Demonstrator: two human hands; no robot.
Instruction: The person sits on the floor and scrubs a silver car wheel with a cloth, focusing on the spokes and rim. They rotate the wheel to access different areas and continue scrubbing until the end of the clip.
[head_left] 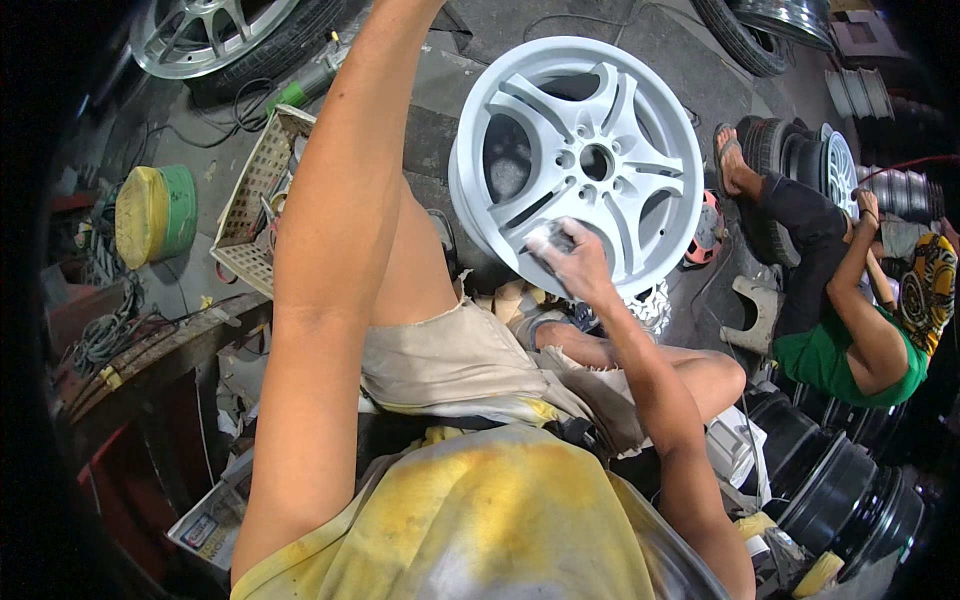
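Under my right grip [565, 255], fingers curled and pinching one small grey sanding pad [548, 238], stands one white alloy wheel [580, 160]. My left arm [320, 280] reaches upward, its grip out of view.

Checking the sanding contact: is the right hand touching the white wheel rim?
Touching. The head view shows the right hand pressing a small grey pad against the white wheel rim.

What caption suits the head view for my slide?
Right hand presses a small grey pad against a white alloy wheel; left arm reaches up.
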